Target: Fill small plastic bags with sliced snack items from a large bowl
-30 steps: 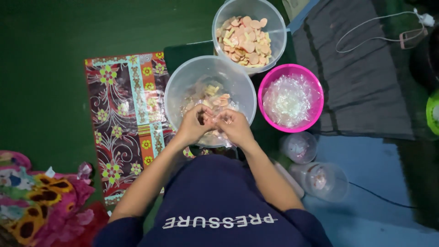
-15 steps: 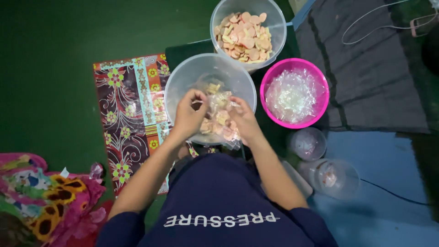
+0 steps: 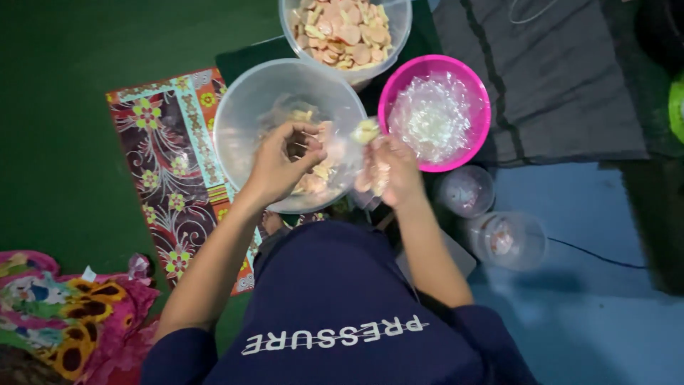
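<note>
- Our right hand (image 3: 392, 171) grips a small clear bag of pinkish snack pieces (image 3: 372, 158), held just over the near rim of the clear bowl (image 3: 242, 114).
- Our left hand (image 3: 274, 167) pinches the bag's other end, fingers closed.
- Beyond sits a second clear bowl of snack pieces (image 3: 345, 32); to the right, a pink bowl (image 3: 399, 75) of clear wrappers.

Seen from above, both bare forearms reach forward from dark blue sleeves. The left hand (image 3: 276, 167) is curled, thumb and fingertips pinched together, knuckles up. The right hand (image 3: 390, 171) sits just beside it, fingers closed in a loose grip, wrist bent slightly outward.
</note>
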